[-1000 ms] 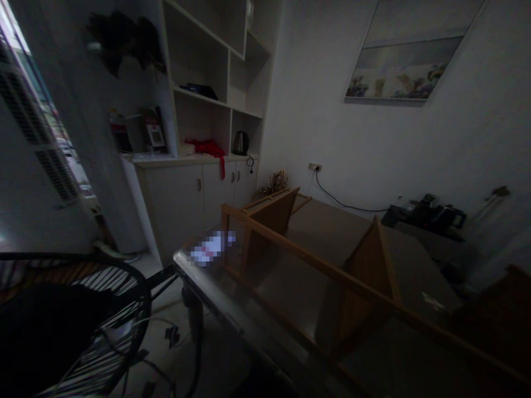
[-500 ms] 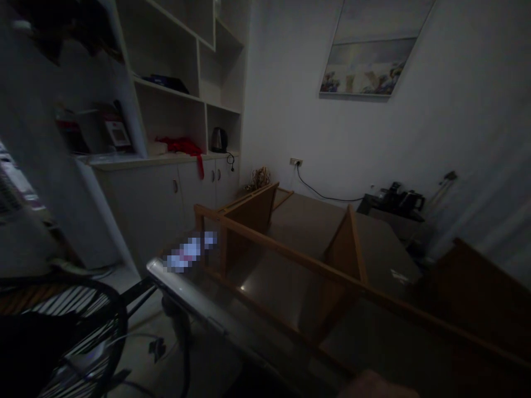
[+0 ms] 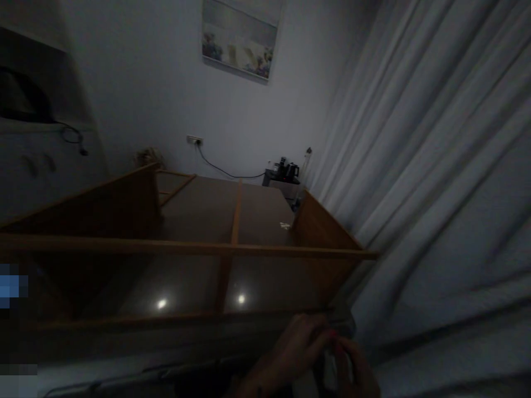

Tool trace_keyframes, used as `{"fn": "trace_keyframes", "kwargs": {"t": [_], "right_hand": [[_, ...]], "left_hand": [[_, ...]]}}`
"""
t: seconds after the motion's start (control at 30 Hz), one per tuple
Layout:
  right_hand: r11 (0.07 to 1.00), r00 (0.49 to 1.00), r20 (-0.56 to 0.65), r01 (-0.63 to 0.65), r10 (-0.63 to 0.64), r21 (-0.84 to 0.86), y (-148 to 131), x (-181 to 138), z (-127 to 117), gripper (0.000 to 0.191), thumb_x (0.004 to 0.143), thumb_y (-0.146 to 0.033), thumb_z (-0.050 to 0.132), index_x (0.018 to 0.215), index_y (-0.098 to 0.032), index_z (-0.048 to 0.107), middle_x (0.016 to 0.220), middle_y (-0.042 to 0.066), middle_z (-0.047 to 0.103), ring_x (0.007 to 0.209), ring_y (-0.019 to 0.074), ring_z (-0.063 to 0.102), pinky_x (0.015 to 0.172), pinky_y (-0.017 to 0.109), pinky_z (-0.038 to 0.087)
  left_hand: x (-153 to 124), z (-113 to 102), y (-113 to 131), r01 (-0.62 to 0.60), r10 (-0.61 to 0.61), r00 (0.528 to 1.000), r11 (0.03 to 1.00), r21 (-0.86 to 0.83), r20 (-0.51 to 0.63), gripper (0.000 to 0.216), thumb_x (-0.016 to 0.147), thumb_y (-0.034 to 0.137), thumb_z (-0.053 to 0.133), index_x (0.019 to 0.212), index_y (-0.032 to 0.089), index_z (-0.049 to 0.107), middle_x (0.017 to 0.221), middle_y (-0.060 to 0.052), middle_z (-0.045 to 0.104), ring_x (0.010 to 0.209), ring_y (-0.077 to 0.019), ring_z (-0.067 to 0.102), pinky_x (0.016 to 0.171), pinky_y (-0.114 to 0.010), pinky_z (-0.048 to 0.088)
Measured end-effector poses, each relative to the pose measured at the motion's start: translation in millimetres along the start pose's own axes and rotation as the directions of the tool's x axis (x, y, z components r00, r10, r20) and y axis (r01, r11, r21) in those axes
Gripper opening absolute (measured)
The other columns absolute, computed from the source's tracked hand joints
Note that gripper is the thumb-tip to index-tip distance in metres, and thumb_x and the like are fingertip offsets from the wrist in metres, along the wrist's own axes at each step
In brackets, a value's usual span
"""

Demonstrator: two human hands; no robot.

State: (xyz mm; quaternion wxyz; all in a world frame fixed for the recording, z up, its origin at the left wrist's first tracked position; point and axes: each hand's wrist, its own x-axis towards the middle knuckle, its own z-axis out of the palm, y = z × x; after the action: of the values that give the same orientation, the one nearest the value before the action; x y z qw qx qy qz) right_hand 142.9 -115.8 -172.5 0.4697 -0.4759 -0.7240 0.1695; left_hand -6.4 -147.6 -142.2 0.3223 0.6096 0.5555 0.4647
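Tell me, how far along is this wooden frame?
Done: the brown wooden shelf frame has sides, rails and middle divider joined. In hand: left hand and right hand meet over something small and pale by its near right corner. Remaining: unclear in this dark.

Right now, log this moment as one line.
hands: left hand and right hand together at bottom edge, on a small item, too dark to identify | ahead: wooden frame | right: curtain

Legible text: none, since the wall picture (image 3: 239, 40) and the pale sticker (image 3: 285, 225) on the wooden shelf frame (image 3: 186, 249) show no readable lettering.
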Motion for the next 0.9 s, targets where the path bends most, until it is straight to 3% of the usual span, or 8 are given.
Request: {"fn": "trace_keyframes", "kwargs": {"t": [0.1, 0.2, 0.43, 0.57, 0.73, 0.9], "right_hand": [[0.999, 1.0, 0.002, -0.006, 0.006, 0.052, 5, -8, -8, 0.049, 0.087, -0.064, 0.043, 0.078, -0.023, 0.068, 0.074, 0.004, 0.073, 0.066, 0.0181, 0.069, 0.062, 0.024, 0.055], [0.996, 0.998, -0.063, -0.008, 0.014, 0.09, 4, -14, -13, 0.043, 0.09, -0.058, 0.046, 0.08, -0.022, 0.067, 0.076, 0.003, 0.072, 0.067, 0.0164, 0.068, 0.062, 0.022, 0.054], [0.993, 0.99, -0.135, -0.029, 0.045, 0.114, -3, -26, -18, 0.033, 0.092, -0.047, 0.048, 0.079, -0.021, 0.063, 0.071, 0.0, 0.066, 0.064, 0.0143, 0.062, 0.061, 0.022, 0.05], [0.994, 0.983, -0.165, -0.066, 0.079, 0.085, 3, -27, -19, 0.034, 0.091, -0.049, 0.048, 0.079, -0.02, 0.063, 0.071, 0.001, 0.066, 0.064, 0.015, 0.062, 0.061, 0.023, 0.049], [0.996, 0.989, -0.127, -0.08, 0.074, -0.039, 28, -2, -7, 0.036, 0.092, -0.05, 0.045, 0.085, -0.02, 0.064, 0.083, 0.004, 0.07, 0.077, 0.0186, 0.065, 0.071, 0.028, 0.05], [0.992, 0.995, -0.1, -0.016, 0.003, -0.125, 54, 33, 12, 0.041, 0.094, -0.05, 0.039, 0.092, -0.02, 0.067, 0.093, 0.008, 0.07, 0.09, 0.0219, 0.063, 0.086, 0.036, 0.046]], "left_hand": [[3, 10, 2, -0.076, 0.078, 0.995, 0.997, -0.029, 0.054, 0.029, 0.094, 0.042, 0.046, 0.087, 0.019, 0.062, 0.089, -0.001, 0.064, 0.089, -0.0142, 0.055, 0.08, -0.02, 0.037], [5, 18, 5, -0.09, 0.105, 0.986, 0.99, -0.11, 0.132, 0.028, 0.094, 0.037, 0.044, 0.082, 0.017, 0.059, 0.081, 0.0, 0.061, 0.076, -0.012, 0.054, 0.07, -0.02, 0.038], [8, 33, 4, -0.104, 0.135, 0.976, 0.979, -0.177, 0.17, 0.036, 0.094, 0.043, 0.04, 0.077, 0.016, 0.056, 0.076, 0.0, 0.058, 0.071, -0.0116, 0.051, 0.066, -0.02, 0.038], [14, 31, 1, -0.049, 0.059, 0.997, 0.986, -0.16, 0.057, 0.041, 0.092, 0.051, 0.041, 0.079, 0.016, 0.057, 0.076, -0.001, 0.06, 0.072, -0.0131, 0.052, 0.065, -0.021, 0.039], [37, -1, -12, 0.017, -0.014, 0.996, 0.999, 0.044, -0.084, 0.036, 0.09, 0.05, 0.045, 0.08, 0.017, 0.057, 0.07, 0.001, 0.061, 0.062, -0.0125, 0.053, 0.057, -0.021, 0.037], [53, -19, -22, 0.071, -0.064, 0.998, 0.911, 0.407, -0.03, 0.031, 0.093, 0.043, 0.043, 0.102, 0.019, 0.062, 0.097, -0.007, 0.07, 0.088, -0.0188, 0.065, 0.075, -0.026, 0.044]]}}
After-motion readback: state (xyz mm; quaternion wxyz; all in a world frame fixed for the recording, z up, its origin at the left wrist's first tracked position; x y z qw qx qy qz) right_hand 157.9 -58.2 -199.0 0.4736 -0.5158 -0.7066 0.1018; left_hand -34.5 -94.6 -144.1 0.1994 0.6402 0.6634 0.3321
